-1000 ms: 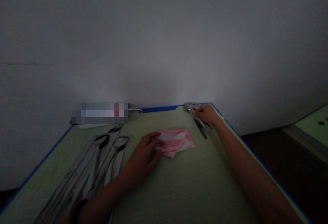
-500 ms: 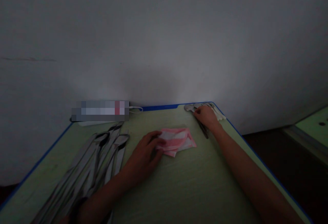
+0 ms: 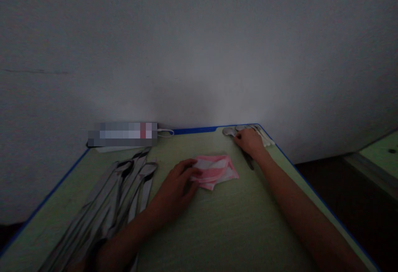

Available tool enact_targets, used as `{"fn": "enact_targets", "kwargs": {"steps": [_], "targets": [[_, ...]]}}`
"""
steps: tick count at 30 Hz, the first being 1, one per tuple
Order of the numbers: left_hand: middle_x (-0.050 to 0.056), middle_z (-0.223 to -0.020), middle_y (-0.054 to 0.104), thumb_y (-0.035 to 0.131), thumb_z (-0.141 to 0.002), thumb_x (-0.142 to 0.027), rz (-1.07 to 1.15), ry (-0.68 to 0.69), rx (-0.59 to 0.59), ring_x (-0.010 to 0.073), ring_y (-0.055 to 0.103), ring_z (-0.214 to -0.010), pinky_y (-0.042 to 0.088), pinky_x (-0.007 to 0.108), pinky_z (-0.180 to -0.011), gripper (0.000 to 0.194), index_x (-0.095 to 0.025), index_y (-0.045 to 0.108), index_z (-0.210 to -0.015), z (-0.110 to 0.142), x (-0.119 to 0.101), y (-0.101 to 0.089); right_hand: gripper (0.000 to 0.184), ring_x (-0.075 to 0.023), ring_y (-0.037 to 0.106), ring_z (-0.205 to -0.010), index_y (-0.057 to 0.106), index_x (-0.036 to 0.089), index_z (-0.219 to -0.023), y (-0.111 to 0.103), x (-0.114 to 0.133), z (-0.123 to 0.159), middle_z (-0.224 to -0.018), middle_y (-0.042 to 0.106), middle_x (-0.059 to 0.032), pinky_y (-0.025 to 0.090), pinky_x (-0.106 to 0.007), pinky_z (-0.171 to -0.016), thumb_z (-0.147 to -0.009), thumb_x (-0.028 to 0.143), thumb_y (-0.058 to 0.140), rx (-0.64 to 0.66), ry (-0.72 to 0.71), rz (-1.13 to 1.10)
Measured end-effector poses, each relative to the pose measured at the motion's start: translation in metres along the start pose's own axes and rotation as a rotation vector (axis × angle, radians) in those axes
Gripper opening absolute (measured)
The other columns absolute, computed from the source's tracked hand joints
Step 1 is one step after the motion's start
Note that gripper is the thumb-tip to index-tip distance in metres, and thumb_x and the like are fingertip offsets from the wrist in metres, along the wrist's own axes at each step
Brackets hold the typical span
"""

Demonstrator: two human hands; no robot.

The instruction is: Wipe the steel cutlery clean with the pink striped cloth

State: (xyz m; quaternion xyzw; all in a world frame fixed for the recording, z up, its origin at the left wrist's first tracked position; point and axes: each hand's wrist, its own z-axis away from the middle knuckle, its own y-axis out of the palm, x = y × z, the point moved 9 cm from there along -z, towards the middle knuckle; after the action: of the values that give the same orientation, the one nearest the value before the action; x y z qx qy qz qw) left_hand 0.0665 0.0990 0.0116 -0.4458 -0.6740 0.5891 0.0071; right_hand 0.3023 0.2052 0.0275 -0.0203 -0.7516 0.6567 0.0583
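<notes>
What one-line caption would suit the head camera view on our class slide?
Left hand on a pink-and-white cloth, right hand at metal cutlery near a green table's far right corner.

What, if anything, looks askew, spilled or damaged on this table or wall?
The wall has a thin dark line, possibly a crack, at left. The pink-and-white cloth is folded unevenly, its corners misaligned. No spill is visible.

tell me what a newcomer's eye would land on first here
Most likely the pink and white cloth, standing out near the middle of the green table, with the left hand at its left edge. Next, perhaps, the spread of metal cutlery on the left, and the smaller group in the far right corner, partly hidden by the right hand.
</notes>
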Motion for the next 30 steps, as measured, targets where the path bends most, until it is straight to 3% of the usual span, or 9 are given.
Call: {"fn": "enact_targets", "kwargs": {"steps": [13,18,22,27,30], "targets": [[0.010,-0.126,0.046,0.044,-0.087,-0.020,-0.006,-0.008,0.002,0.0224,0.045,-0.118,0.039,0.040,-0.100,0.023,-0.021,0.057,-0.106,0.000,0.000,0.001,0.029,-0.0215,0.063,-0.084,0.070,0.020,-0.088,-0.011,0.001,-0.002,-0.089,0.070,-0.0108,0.042,-0.028,-0.072,-0.081,0.036,0.047,-0.055,-0.003,-0.033],[0.010,-0.126,0.046,0.045,-0.087,-0.021,-0.003,-0.011,0.001,0.0235,0.046,-0.118,0.039,0.041,-0.100,0.022,-0.020,0.057,-0.105,0.000,0.000,0.000,0.031,-0.0151,0.063,-0.067,0.072,0.017,-0.084,-0.005,0.024,0.002,-0.077,0.071,-0.0069,0.038,-0.022,-0.058,-0.081,0.036,0.047,0.099,-0.148,-0.185],[0.010,-0.126,0.046,0.045,-0.087,-0.021,-0.002,-0.009,0.001,0.0237,0.046,-0.118,0.039,0.041,-0.099,0.022,-0.020,0.057,-0.106,-0.001,-0.001,-0.001,0.026,-0.0156,0.062,-0.065,0.072,0.017,-0.078,0.008,0.037,0.007,-0.074,0.070,-0.0074,0.039,-0.023,-0.060,-0.078,0.035,0.053,0.151,-0.179,-0.164],[0.011,-0.126,0.046,0.044,-0.087,-0.020,-0.009,-0.010,0.013,0.0235,0.044,-0.119,0.038,0.042,-0.101,0.023,-0.019,0.057,-0.106,-0.001,0.000,0.001,0.034,-0.0197,0.063,-0.080,0.071,0.015,-0.085,0.002,0.014,-0.001,-0.084,0.070,-0.0119,0.042,-0.026,-0.072,-0.080,0.043,0.051,0.056,-0.079,-0.080],[0.011,-0.127,0.045,0.044,-0.087,-0.020,-0.015,-0.009,0.013,0.0236,0.044,-0.119,0.038,0.042,-0.101,0.023,-0.019,0.056,-0.106,0.000,0.002,0.002,0.036,-0.0210,0.063,-0.087,0.070,0.015,-0.089,0.004,-0.005,-0.007,-0.090,0.070,-0.0131,0.043,-0.027,-0.076,-0.080,0.044,0.052,0.099,-0.029,-0.019]]}}
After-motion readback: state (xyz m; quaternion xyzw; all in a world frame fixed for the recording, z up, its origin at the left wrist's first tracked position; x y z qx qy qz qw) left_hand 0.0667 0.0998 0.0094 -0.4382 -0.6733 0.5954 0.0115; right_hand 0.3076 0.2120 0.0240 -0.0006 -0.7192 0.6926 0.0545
